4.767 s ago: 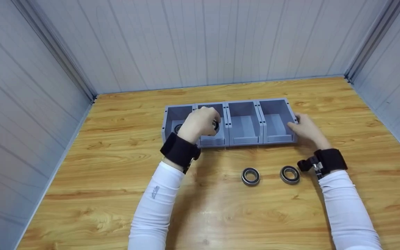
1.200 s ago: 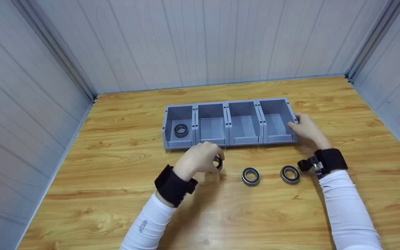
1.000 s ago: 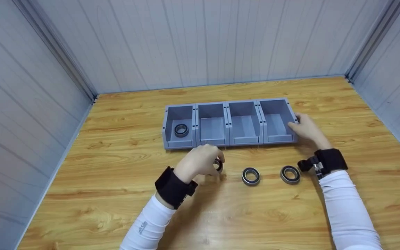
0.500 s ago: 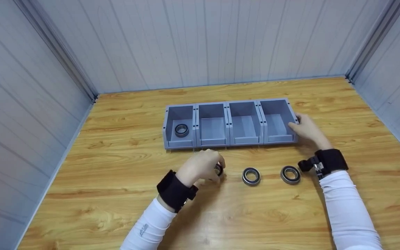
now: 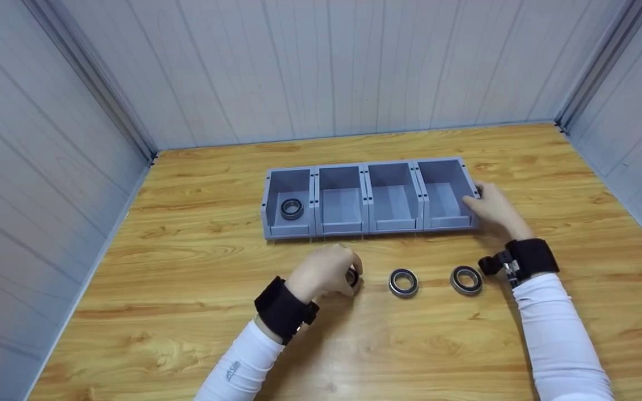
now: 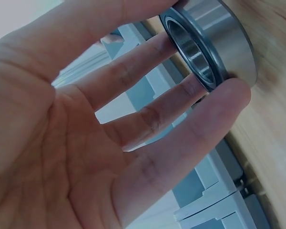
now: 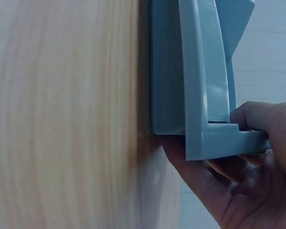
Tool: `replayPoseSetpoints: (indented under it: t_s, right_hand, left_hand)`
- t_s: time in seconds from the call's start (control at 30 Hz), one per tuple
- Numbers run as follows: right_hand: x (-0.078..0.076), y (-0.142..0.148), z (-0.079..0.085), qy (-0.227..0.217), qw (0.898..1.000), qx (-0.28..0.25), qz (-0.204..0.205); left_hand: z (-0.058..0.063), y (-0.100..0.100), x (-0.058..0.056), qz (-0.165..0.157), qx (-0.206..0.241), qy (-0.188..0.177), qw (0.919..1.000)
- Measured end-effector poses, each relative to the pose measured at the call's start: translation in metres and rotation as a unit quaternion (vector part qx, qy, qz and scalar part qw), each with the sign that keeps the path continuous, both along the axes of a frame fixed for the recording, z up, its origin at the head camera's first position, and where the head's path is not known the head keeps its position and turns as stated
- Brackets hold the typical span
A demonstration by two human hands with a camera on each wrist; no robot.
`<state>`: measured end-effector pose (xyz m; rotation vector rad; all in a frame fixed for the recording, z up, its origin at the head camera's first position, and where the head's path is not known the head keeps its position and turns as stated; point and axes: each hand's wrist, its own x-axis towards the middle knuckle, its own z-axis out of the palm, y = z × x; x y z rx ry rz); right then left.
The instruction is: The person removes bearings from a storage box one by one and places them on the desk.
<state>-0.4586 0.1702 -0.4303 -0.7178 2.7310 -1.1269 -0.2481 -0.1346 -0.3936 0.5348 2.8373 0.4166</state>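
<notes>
My left hand (image 5: 325,273) pinches a ball bearing (image 6: 214,40) between thumb and fingertips, low over the table in front of the second bin from the left. In the left wrist view the bearing shows a shiny steel outer ring and a dark inner face. My right hand (image 5: 494,207) grips the right end wall of a row of grey-blue bins (image 5: 393,225), thumb over the rim and fingers outside, as the right wrist view shows at the bin corner (image 7: 214,143). Another bearing (image 5: 291,209) lies inside the leftmost bin.
Two more bearings lie flat on the wood-grain table (image 5: 187,312): a nearer-left bearing (image 5: 403,283) just right of my left hand, and a right bearing (image 5: 466,280) beside my right wrist. White panel walls (image 5: 354,67) enclose the table at the back and sides.
My left hand, holding the bearing, has come out of the second bin toward me and down to the table in front of it. The right hand stays on the end wall.
</notes>
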Motion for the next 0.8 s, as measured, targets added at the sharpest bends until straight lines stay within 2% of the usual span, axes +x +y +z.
replayPoseSetpoints:
  t_s: [0.2,0.5,0.8]
  right_hand:
    - [-0.0006,-0.0020,-0.0011,-0.012,1.000,-0.005,0.001]
    - [-0.0009,-0.0033,-0.0008,-0.003,1.000,-0.009,0.008]
    - [0.0014,-0.0036,0.0016,0.002,1.000,-0.006,0.001]
  left_hand:
    - [-0.0014,-0.0016,0.0004,0.007,0.004,0.000,1.0000]
    - [-0.0061,-0.0031,0.0013,-0.004,0.006,0.025,0.9996]
    - [-0.0077,-0.0036,0.0004,0.001,0.004,0.014,0.9999]
